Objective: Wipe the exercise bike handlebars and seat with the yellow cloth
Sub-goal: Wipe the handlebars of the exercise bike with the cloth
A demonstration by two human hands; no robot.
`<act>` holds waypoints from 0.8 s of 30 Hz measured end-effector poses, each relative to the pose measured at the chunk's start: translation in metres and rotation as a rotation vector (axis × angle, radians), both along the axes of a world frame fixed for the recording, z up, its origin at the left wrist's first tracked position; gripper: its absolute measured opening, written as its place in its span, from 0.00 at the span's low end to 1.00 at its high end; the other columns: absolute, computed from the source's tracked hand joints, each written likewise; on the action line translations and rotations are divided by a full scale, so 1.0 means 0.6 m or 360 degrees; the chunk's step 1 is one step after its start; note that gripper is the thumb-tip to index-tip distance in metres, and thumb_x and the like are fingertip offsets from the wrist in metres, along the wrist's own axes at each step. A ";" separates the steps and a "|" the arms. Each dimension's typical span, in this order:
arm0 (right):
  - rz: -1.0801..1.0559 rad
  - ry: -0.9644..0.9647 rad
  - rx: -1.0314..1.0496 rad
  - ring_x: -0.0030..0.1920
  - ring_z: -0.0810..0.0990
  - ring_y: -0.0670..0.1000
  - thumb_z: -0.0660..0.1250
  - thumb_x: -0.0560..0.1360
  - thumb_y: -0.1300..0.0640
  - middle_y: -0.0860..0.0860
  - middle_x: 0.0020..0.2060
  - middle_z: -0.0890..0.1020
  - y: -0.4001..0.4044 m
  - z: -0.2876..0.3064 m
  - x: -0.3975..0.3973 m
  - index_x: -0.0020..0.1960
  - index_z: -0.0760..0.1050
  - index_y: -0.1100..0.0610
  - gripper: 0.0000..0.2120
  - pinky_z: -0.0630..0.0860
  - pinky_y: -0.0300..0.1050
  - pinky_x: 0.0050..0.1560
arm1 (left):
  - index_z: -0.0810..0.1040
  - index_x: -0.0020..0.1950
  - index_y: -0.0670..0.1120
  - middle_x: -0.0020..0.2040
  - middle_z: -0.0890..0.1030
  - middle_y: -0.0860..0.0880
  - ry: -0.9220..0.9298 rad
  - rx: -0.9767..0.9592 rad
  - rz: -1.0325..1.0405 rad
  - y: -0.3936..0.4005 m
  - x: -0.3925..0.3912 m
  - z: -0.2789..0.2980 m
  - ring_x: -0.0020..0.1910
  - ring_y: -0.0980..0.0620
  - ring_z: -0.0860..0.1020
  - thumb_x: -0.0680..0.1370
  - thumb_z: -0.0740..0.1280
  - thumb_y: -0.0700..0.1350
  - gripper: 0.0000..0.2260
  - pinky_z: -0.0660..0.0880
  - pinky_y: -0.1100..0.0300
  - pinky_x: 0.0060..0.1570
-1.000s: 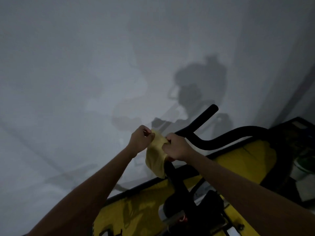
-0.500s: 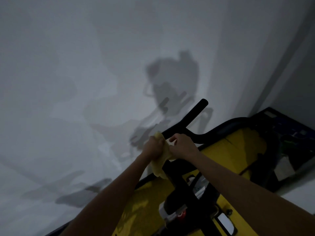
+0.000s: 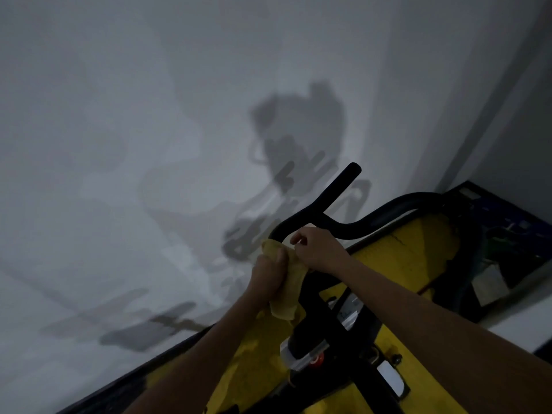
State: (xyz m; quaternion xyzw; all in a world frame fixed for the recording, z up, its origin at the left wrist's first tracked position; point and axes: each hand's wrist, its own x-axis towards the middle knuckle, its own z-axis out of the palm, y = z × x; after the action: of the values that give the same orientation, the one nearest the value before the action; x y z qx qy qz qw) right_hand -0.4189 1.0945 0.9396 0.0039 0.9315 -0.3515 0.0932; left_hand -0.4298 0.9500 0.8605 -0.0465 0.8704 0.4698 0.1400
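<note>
Grey wall (image 3: 149,144) fills most of the view, dim and crossed by the shadows of the bike and the person. Below it lies a yellow mat (image 3: 403,258) with a dark border, and the black exercise bike stands on it. Its handlebars (image 3: 343,186) rise toward the wall, one straight bar and a curved arm running off to the right (the seat is out of view). The left hand (image 3: 268,276) is closed round the yellow cloth (image 3: 286,294), bunched against the near end of the bar, with the loose tail hanging beside the stem. The right hand (image 3: 316,249) pinches the cloth's upper edge just by the bar. That cloth looks soft, light and limp, so it probably handles best gathered in a full palm and wrapped round the tube; the bar itself looks rigid and smooth.
</note>
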 end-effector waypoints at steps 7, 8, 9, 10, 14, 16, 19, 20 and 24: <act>0.0020 -0.0009 -0.0075 0.40 0.77 0.48 0.58 0.79 0.58 0.51 0.45 0.80 0.001 0.002 -0.004 0.57 0.79 0.54 0.12 0.74 0.43 0.38 | 0.69 0.37 0.43 0.33 0.71 0.47 0.0083 -0.0226 0.0008 0.034 -0.043 0.036 0.31 0.51 0.71 0.82 0.57 0.44 0.15 0.67 0.57 0.30; 0.0000 -0.0011 -0.0096 0.40 0.76 0.48 0.58 0.80 0.58 0.52 0.46 0.80 0.003 0.001 -0.006 0.58 0.78 0.55 0.13 0.73 0.42 0.39 | 0.70 0.38 0.42 0.33 0.72 0.47 0.0120 -0.0309 -0.0002 0.037 -0.055 0.039 0.32 0.50 0.72 0.82 0.57 0.43 0.14 0.68 0.57 0.31; -0.0025 -0.0015 -0.0116 0.43 0.77 0.49 0.57 0.80 0.57 0.53 0.49 0.80 0.005 0.001 -0.008 0.60 0.78 0.56 0.14 0.74 0.43 0.42 | 0.73 0.42 0.41 0.36 0.74 0.46 0.0116 -0.0399 -0.0051 0.036 -0.064 0.046 0.36 0.47 0.75 0.83 0.56 0.44 0.13 0.70 0.56 0.35; -0.0050 -0.0029 -0.0134 0.46 0.78 0.50 0.57 0.80 0.57 0.54 0.52 0.79 0.006 -0.001 -0.009 0.62 0.77 0.57 0.14 0.74 0.44 0.45 | 0.75 0.48 0.39 0.40 0.76 0.44 0.0091 -0.0457 -0.0104 0.033 -0.077 0.050 0.41 0.44 0.77 0.83 0.56 0.46 0.13 0.73 0.54 0.40; -0.0125 -0.0073 -0.0212 0.42 0.76 0.48 0.57 0.79 0.57 0.53 0.51 0.79 0.011 -0.002 -0.005 0.62 0.76 0.56 0.14 0.72 0.41 0.39 | 0.75 0.56 0.38 0.47 0.79 0.44 -0.0047 -0.0383 -0.0162 0.014 -0.108 0.043 0.46 0.45 0.78 0.81 0.60 0.56 0.21 0.74 0.53 0.47; -0.0183 -0.0053 -0.0214 0.41 0.77 0.49 0.59 0.77 0.58 0.52 0.50 0.78 0.017 0.001 0.001 0.60 0.76 0.56 0.14 0.74 0.42 0.39 | 0.76 0.56 0.39 0.48 0.80 0.43 -0.0002 -0.0284 -0.0102 0.011 -0.105 0.032 0.47 0.44 0.79 0.81 0.60 0.59 0.23 0.77 0.51 0.49; -0.0172 -0.0085 0.0047 0.46 0.79 0.51 0.62 0.75 0.58 0.50 0.51 0.77 0.033 -0.001 0.020 0.60 0.76 0.53 0.14 0.78 0.48 0.48 | 0.75 0.58 0.39 0.50 0.79 0.43 -0.0017 -0.0185 -0.0026 0.005 -0.081 0.022 0.48 0.45 0.78 0.81 0.59 0.60 0.23 0.75 0.53 0.48; -0.0160 -0.0100 0.0137 0.47 0.79 0.51 0.62 0.74 0.58 0.50 0.52 0.78 0.041 -0.003 0.027 0.60 0.76 0.53 0.14 0.78 0.48 0.50 | 0.74 0.60 0.39 0.51 0.78 0.43 -0.0038 -0.0146 -0.0005 0.004 -0.071 0.022 0.48 0.45 0.77 0.82 0.59 0.59 0.23 0.74 0.54 0.48; -0.0158 -0.0007 0.0277 0.49 0.79 0.51 0.61 0.75 0.55 0.49 0.52 0.79 0.075 0.009 0.040 0.59 0.76 0.52 0.13 0.78 0.50 0.53 | 0.71 0.67 0.39 0.55 0.80 0.41 -0.0062 0.0093 0.0086 0.001 -0.032 0.003 0.52 0.43 0.79 0.82 0.58 0.58 0.24 0.78 0.49 0.52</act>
State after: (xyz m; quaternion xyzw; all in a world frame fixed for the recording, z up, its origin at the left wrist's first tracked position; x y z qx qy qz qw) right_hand -0.3950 1.1396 0.9452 0.0587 0.9570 -0.2735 0.0770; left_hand -0.4489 0.9505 0.8622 -0.0751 0.8518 0.4976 0.1454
